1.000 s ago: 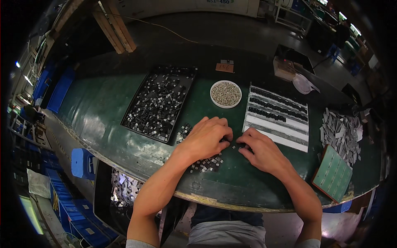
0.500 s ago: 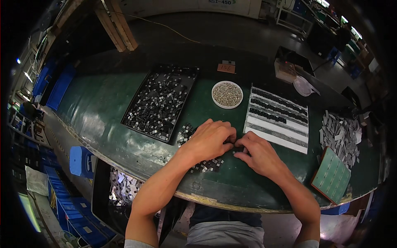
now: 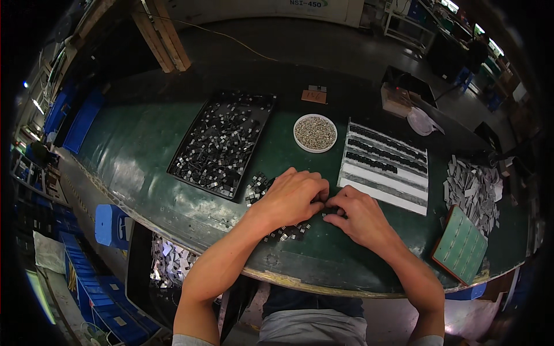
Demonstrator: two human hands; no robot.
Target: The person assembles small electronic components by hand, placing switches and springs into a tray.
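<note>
Where two hands (image 3: pixel 326 207) meet: one loose pile of small parts (image 3: pixel 271 210).

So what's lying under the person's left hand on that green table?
A small heap of dark and silver parts shows around the left hand on the green table. Whatever lies directly beneath the palm and fingertips is covered.

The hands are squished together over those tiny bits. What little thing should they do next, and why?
Probably lift the tiny part pinched between the left hand and right hand to the white tray. Fingertips of both hands meet over the loose parts, and the tray's rows beside the right hand look partly unfilled.
</note>
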